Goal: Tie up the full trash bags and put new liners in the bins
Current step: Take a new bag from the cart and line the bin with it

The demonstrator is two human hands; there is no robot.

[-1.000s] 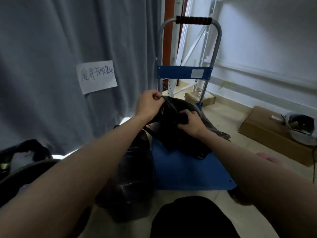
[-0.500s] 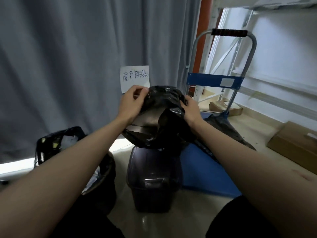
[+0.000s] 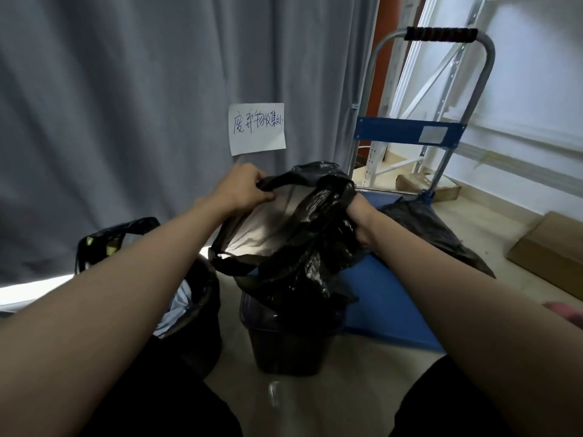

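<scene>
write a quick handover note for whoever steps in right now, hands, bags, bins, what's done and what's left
Left hand pinches the rim of the thin black plastic liner; right hand grips its other side, mouth spread open above the small dark plastic bin.
Round black bin on the left holds a full bag, handles up, untied.
Another black bag lies on the blue cart deck.
Left: seat the liner, tie the full bag.

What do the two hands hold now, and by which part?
Both hold the black liner bag by its open rim: the left hand pinches the left edge, the right hand grips the bunched right edge.
</scene>
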